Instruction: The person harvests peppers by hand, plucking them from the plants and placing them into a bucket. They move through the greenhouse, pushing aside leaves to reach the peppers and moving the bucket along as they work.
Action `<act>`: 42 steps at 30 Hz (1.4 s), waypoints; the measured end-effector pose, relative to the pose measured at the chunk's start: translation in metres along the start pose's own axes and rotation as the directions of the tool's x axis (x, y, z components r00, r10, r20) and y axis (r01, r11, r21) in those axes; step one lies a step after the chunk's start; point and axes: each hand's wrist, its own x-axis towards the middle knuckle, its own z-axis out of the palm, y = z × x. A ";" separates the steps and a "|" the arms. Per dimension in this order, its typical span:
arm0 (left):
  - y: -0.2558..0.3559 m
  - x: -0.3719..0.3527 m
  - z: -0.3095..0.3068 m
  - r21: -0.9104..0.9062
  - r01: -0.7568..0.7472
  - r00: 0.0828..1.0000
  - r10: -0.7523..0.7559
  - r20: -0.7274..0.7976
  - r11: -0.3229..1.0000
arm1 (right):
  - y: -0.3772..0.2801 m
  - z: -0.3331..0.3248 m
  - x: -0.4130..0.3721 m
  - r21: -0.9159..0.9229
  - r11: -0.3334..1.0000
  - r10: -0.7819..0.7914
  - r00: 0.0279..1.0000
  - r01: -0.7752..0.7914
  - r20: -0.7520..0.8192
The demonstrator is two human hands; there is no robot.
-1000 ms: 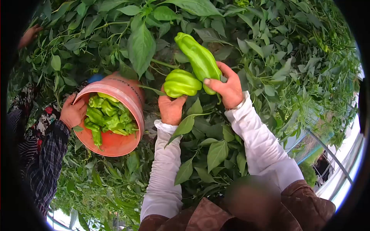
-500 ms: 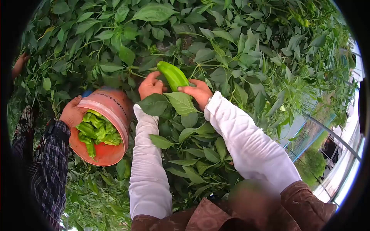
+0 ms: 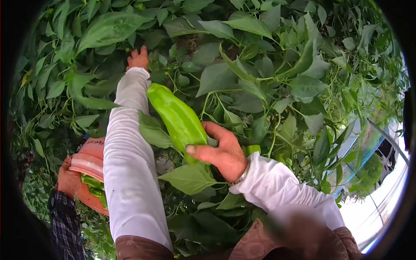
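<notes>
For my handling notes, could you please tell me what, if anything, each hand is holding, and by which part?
The right hand holds a green pepper by its lower end. The left hand shows nothing held.

Far right of the right hand [image 3: 225, 154]: grey pole [image 3: 389, 139] | beneath pole: blue strip [image 3: 371, 153], green bush [image 3: 369, 175] | hand's lower right: white sheeting [image 3: 359, 221]

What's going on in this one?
A person holds a long green pepper in their right hand, while their left hand reaches in among the leafy plants. To the left, a co-worker's hand grips a reddish bucket with green peppers inside, partly hidden behind the person's sleeve.
</notes>
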 end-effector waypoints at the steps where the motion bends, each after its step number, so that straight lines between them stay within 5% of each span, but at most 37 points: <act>1: -0.008 0.018 0.027 0.062 -0.107 0.988 0.113 -0.102 0.992 | -0.002 0.000 -0.001 0.014 1.000 0.024 1.000 -0.024 0.010; 2: -0.018 0.035 0.047 0.136 -0.205 0.954 0.229 -0.194 0.969 | -0.002 0.000 -0.002 0.025 0.999 0.034 0.999 -0.035 0.016; 4: -0.028 0.049 0.056 0.087 -0.086 0.992 0.093 -0.086 0.993 | -0.003 0.002 -0.001 0.061 0.997 0.045 0.998 -0.048 0.052; 6: -0.035 0.060 0.060 -0.183 -0.008 1.000 0.009 0.008 0.983 | -0.003 0.004 0.003 0.086 0.995 0.051 0.998 -0.055 0.040; 9: -0.041 0.061 0.066 -0.307 0.010 0.999 -0.022 -0.035 0.952 | -0.005 0.009 0.007 0.088 0.996 0.022 1.000 -0.023 0.012; 14: -0.040 0.063 0.069 -0.181 0.010 0.992 -0.032 -0.122 0.983 | 0.002 0.005 0.005 0.089 0.996 0.012 1.000 -0.013 0.014; 17: -0.047 0.050 0.066 -0.555 0.094 0.959 -0.224 -0.171 0.827 | 0.002 -0.001 0.001 0.039 0.998 0.045 0.997 -0.047 0.061; 18: -0.052 0.045 0.060 -0.655 -0.046 0.956 -0.157 -0.249 0.754 | 0.004 -0.005 -0.002 0.044 0.998 0.035 0.997 -0.038 0.069; 19: -0.060 0.039 0.055 -0.729 -0.186 0.939 -0.100 -0.330 0.659 | 0.009 -0.006 -0.003 0.038 0.999 -0.012 0.998 0.010 0.070; 20: -0.060 0.027 0.026 -0.998 -0.002 1.000 0.019 -0.003 -0.057 | 0.012 -0.006 -0.003 0.033 0.998 -0.060 0.996 0.058 0.071; 21: -0.060 0.014 -0.004 -0.653 0.326 0.936 0.137 0.324 -0.684 | 0.015 -0.005 -0.001 0.010 0.995 -0.100 0.992 0.100 0.071; 22: -0.054 -0.010 -0.024 -0.661 0.315 0.939 0.122 0.321 -0.681 | 0.020 0.000 0.001 0.044 0.993 -0.108 0.992 0.106 0.068; 23: -0.046 -0.033 -0.041 -0.979 -0.113 0.979 -0.185 -0.082 -0.168 | 0.023 0.002 0.002 0.080 0.992 -0.107 0.991 0.100 0.084; 24: -0.042 -0.054 -0.055 -0.774 -0.420 0.807 -0.195 -0.557 0.474 | 0.023 0.004 0.002 0.117 0.989 -0.105 0.989 0.092 0.102; 26: -0.034 -0.101 -0.084 -0.949 -0.304 0.899 -0.355 -0.256 -0.084 | 0.021 0.005 -0.003 0.230 0.969 -0.111 0.988 0.083 0.109; 28: -0.019 -0.158 -0.126 -0.882 -0.340 0.929 -0.263 -0.260 -0.327 | 0.030 -0.001 0.001 0.289 0.950 -0.160 0.976 0.113 0.145; 32: -0.018 -0.230 -0.150 -0.687 -0.187 0.978 -0.068 -0.198 -0.703 | 0.022 -0.024 0.004 0.542 0.825 -0.100 0.903 -0.159 0.418; 34: -0.011 -0.269 -0.157 -0.638 -0.157 0.982 -0.052 -0.179 -0.754 | 0.007 -0.027 -0.007 0.580 0.806 -0.178 0.885 -0.120 0.430; 37: 0.026 -0.343 -0.188 -0.849 -0.331 0.942 -0.097 -0.320 -0.413 | -0.034 -0.010 -0.057 0.559 0.828 -0.359 0.725 -0.042 0.588; 40: 0.031 -0.390 -0.200 -0.872 -0.490 0.871 -0.040 -0.489 -0.016 | -0.046 -0.006 -0.103 0.310 0.951 -0.231 0.700 0.014 0.676; 42: 0.044 -0.426 -0.220 -0.882 -0.402 0.901 0.063 -0.429 -0.246 | -0.040 -0.009 -0.143 0.317 0.948 -0.214 0.698 -0.019 0.683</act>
